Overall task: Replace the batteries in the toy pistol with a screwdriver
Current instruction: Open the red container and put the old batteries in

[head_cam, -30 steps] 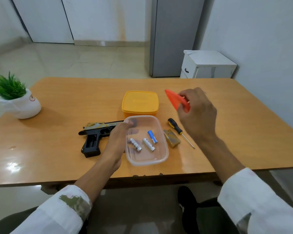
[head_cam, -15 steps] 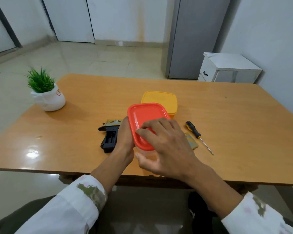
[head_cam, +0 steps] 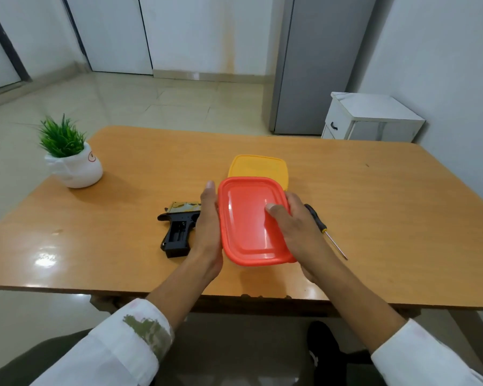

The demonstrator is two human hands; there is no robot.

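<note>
A red lid [head_cam: 248, 221] lies flat on top of the clear box near the table's front edge, hiding the batteries inside. My left hand [head_cam: 209, 227] lies straight against the lid's left edge. My right hand [head_cam: 293, 227] grips the right edge, thumb pressed on top of the lid. The black toy pistol [head_cam: 179, 229] with a gold slide lies on its side just left of my left hand, its grip compartment open. A black-and-yellow-handled screwdriver [head_cam: 325, 231] lies right of my right hand, partly hidden by it.
A box with a yellow lid [head_cam: 258, 167] sits directly behind the red lid. A small potted plant [head_cam: 73, 160] stands at the table's [head_cam: 388, 218] far left. A white cabinet [head_cam: 371, 118] and a grey fridge stand beyond the table's right corner.
My right hand brought the red lid down from the air onto the clear box, covering the batteries. Both hands now sit at the lid's sides.
</note>
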